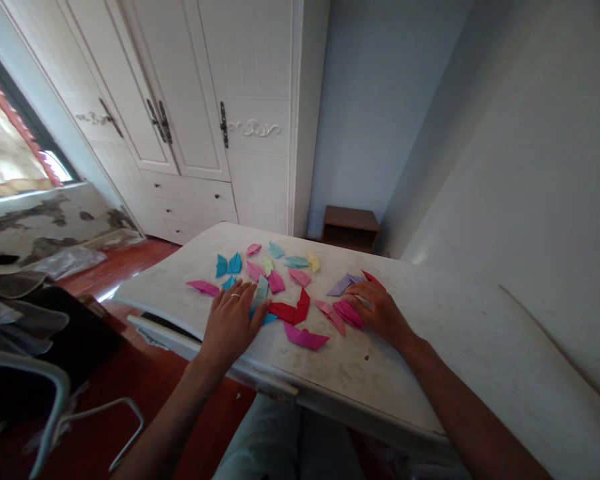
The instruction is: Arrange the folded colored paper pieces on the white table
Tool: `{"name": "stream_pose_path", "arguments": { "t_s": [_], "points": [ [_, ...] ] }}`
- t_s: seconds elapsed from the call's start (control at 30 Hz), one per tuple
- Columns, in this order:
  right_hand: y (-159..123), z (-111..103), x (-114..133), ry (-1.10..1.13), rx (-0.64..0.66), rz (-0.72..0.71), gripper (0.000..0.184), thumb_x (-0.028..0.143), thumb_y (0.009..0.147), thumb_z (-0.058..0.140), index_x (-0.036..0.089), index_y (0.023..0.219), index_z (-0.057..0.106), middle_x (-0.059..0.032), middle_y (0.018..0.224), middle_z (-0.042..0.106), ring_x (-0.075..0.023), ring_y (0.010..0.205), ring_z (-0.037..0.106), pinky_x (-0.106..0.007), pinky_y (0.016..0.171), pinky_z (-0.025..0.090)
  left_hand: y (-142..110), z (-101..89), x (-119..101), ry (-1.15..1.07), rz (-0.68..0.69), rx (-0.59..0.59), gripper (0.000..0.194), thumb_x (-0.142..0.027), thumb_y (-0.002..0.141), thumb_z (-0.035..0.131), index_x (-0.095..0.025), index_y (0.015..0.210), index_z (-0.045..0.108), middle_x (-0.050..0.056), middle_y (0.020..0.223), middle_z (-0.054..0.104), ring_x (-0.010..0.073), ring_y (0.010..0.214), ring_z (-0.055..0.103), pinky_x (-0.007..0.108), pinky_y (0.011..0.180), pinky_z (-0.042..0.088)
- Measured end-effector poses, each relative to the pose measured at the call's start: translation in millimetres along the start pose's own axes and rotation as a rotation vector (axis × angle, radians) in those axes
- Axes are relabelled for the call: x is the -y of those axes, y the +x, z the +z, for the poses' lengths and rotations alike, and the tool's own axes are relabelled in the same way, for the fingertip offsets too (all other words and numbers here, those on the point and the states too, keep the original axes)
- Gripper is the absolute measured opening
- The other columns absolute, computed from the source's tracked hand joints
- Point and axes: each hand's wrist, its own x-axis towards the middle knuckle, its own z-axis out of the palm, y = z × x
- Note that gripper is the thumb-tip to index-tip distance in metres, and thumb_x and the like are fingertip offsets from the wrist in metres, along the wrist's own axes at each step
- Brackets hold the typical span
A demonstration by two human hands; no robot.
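Folded paper pieces in several colours lie scattered over a white table. My left hand rests palm down among them, fingers stretched out, with a ring on one finger. Beside its fingers is a pale green paper piece, and a blue paper piece is partly hidden by the thumb. My right hand lies over the right end of the group, its fingers loosely bent. It touches or nearly touches a magenta folded paper and a lavender folded paper. A red paper piece pokes out behind it.
The white table has a partly pulled-out drawer at its front left. Behind stand a white wardrobe and a brown cabinet. A metal chair frame is at the left; a wall runs along the right.
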Motion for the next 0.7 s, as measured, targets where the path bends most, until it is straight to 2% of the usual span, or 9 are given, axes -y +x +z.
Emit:
{"name": "stream_pose_path", "arguments": {
  "t_s": [0.13, 0.23, 0.4, 0.53, 0.7],
  "points": [
    [-1, 1, 0, 0.013, 0.015, -0.001, 0.019, 0.027, 0.092, 0.050, 0.020, 0.091, 0.068, -0.0088, 0.094, 0.070, -0.0241, 0.094, 0.064, -0.045, 0.089, 0.050, 27, 4.3, -9, -0.026, 0.118, 0.106, 0.035, -0.039, 0.097, 0.039, -0.017, 0.110, 0.063, 0.013, 0.117, 0.068, 0.0279, 0.119, 0.058, 0.045, 0.101, 0.044],
    [-2, 1, 0, 0.014, 0.024, -0.001, 0.018, 0.027, 0.092, 0.050, 0.021, 0.092, 0.067, -0.0086, 0.095, 0.070, -0.0242, 0.095, 0.064, -0.045, 0.090, 0.050, 53, 7.0, -10, 0.030, 0.144, 0.239, 0.033, -0.035, 0.097, 0.038, -0.017, 0.098, 0.066, 0.014, 0.104, 0.071, 0.0276, 0.107, 0.063, 0.042, 0.094, 0.047],
    [-2, 2, 0, 0.021, 0.063, -0.006, 0.018, 0.026, 0.092, 0.051, 0.021, 0.092, 0.068, -0.0082, 0.095, 0.071, -0.0243, 0.095, 0.063, -0.044, 0.088, 0.050, 90, 18.2, -8, 0.150, 0.166, 0.426, 0.030, -0.022, 0.093, 0.039, -0.012, 0.096, 0.066, 0.017, 0.100, 0.069, 0.0291, 0.102, 0.064, 0.042, 0.089, 0.047],
    [-3, 4, 2, 0.010, 0.100, -0.015, 0.017, 0.024, 0.092, 0.052, 0.021, 0.091, 0.068, -0.0081, 0.096, 0.071, -0.0238, 0.093, 0.064, -0.043, 0.086, 0.050, 109, 36.3, -5, 0.160, 0.137, 0.482, 0.027, -0.014, 0.087, 0.042, -0.008, 0.094, 0.067, 0.021, 0.101, 0.069, 0.0305, 0.099, 0.066, 0.042, 0.084, 0.048],
    [-4, 5, 6, 0.019, 0.136, -0.017, 0.015, 0.020, 0.091, 0.053, 0.018, 0.091, 0.068, -0.0094, 0.097, 0.070, -0.0233, 0.094, 0.063, -0.042, 0.086, 0.050, 126, 55.5, -5, 0.118, 0.120, 0.512, 0.032, -0.014, 0.086, 0.044, -0.010, 0.113, 0.061, 0.019, 0.112, 0.067, 0.0288, 0.103, 0.065, 0.038, 0.084, 0.049]
  ]
}}
